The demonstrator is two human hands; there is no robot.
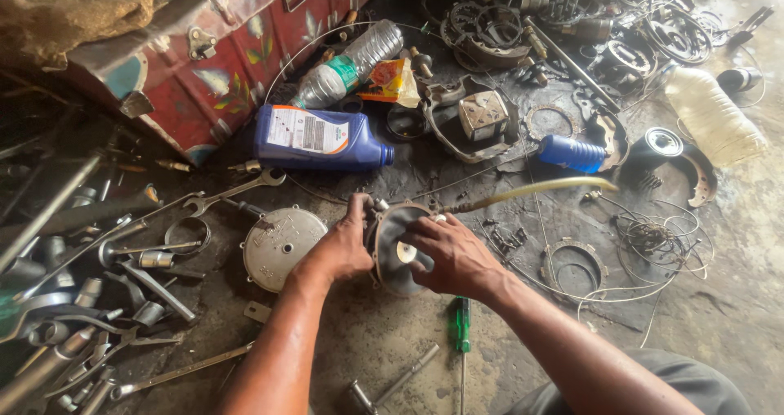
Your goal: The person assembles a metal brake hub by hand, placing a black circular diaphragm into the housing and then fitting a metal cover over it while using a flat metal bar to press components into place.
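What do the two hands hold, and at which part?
Both hold a dark round disc-shaped part: left hand grips its upper-left rim, right hand lies over its right side.

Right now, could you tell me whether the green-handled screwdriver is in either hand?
No, the green-handled screwdriver lies on the floor while the left hand and right hand grip the round dark part.
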